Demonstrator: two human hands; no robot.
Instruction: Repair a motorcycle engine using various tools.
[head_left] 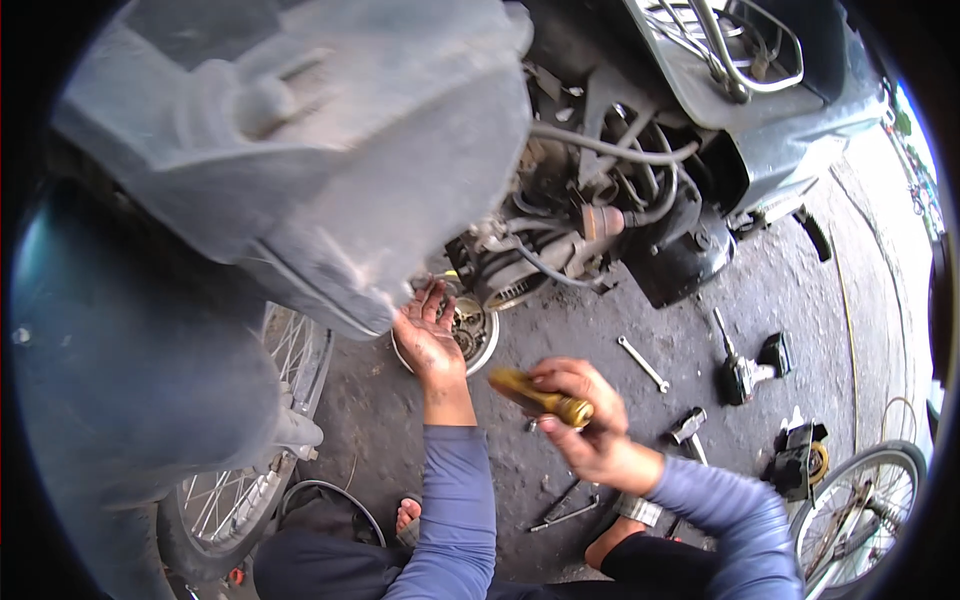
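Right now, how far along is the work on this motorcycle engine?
Already done: the engine stands exposed, and tools lie out on the floor, a wrench among them. In hand: the left hand reaches, palm open, to the round metal part under the engine, while the right hand holds a yellow-handled tool. Left: the engine is still open and the tools are not gathered.

There are two hands, the left hand (428, 335) and the right hand (585, 420). There is one yellow tool (540, 395), one wrench (642, 363), and two spoked wheels (240, 480) (858, 510).
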